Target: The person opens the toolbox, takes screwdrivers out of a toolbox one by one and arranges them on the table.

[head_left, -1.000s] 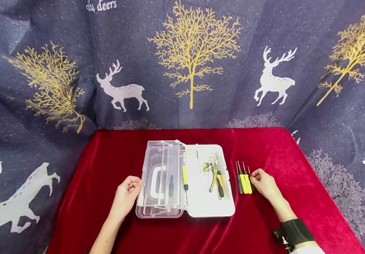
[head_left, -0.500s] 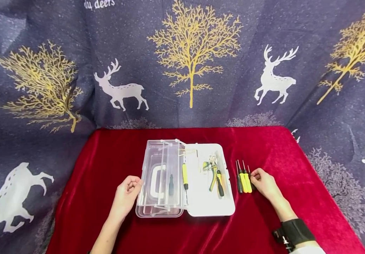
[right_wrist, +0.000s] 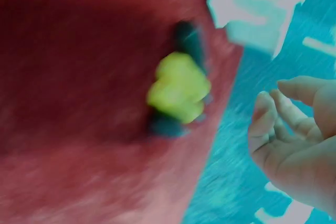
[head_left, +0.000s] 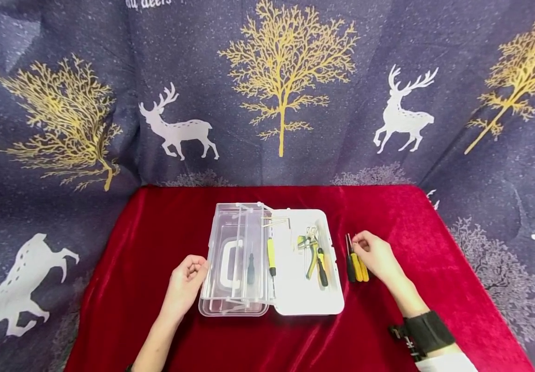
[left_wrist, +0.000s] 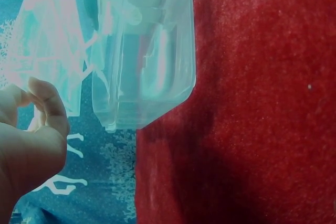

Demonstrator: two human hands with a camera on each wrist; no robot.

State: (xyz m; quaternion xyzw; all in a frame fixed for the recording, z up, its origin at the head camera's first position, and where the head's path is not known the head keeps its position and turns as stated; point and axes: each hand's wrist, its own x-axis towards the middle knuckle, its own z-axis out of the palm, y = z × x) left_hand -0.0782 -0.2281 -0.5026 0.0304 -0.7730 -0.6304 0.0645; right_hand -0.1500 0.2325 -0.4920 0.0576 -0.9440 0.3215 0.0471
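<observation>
Red cloth (head_left: 156, 243) covers the table I work at, with a dark curtain (head_left: 63, 155) of gold trees and white deer behind it. My right hand (head_left: 376, 256) has moved up along the small screwdrivers (head_left: 357, 266) by the open toolbox (head_left: 295, 289); its loosely bent fingers hang over their tips, holding nothing. My left hand (head_left: 185, 285) rests curled against the clear lid (head_left: 235, 258), as before.

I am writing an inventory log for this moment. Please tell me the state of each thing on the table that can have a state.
Toolbox: open, lid folded out to the left.
Pliers: lying inside the toolbox.
Screwdrivers: lying side by side on the red cloth, right of the toolbox.
Left hand: at the lid's edge.
Right hand: over the screwdrivers; grip unclear.
</observation>
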